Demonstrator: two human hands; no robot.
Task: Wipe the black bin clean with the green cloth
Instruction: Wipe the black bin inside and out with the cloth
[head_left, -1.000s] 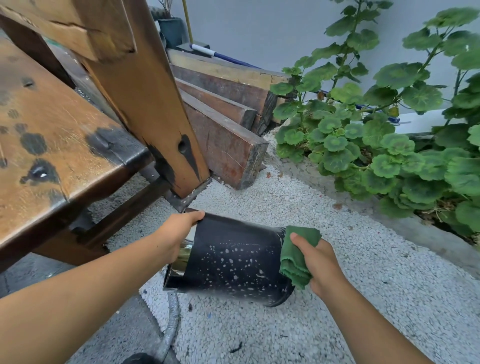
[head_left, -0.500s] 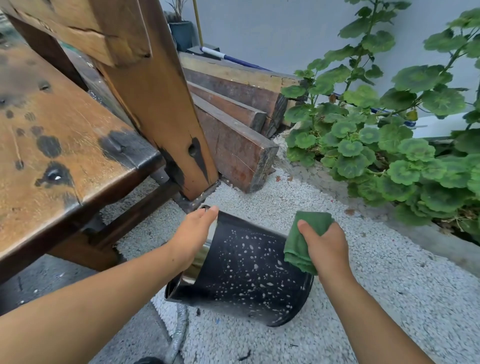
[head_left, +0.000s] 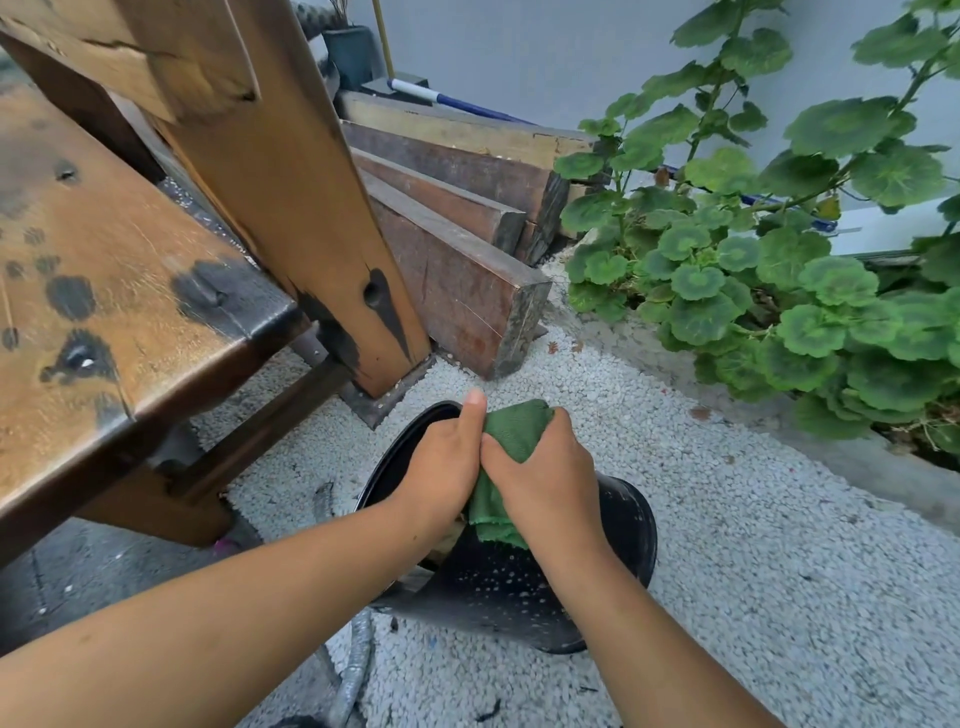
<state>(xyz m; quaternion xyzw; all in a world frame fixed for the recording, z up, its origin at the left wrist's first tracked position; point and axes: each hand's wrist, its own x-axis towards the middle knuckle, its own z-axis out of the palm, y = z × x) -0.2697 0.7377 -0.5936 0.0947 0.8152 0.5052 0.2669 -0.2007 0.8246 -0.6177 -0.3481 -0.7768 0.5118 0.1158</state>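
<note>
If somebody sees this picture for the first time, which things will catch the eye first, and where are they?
In the lower middle, the left hand and the right hand meet on a green cloth above the black bin, which is speckled with pale drops and sits on white gravel. A stained wooden bench fills the left side, and a large leafy green plant fills the right.

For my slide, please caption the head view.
Both hands hold the green cloth above the speckled black bin on gravel.
</note>
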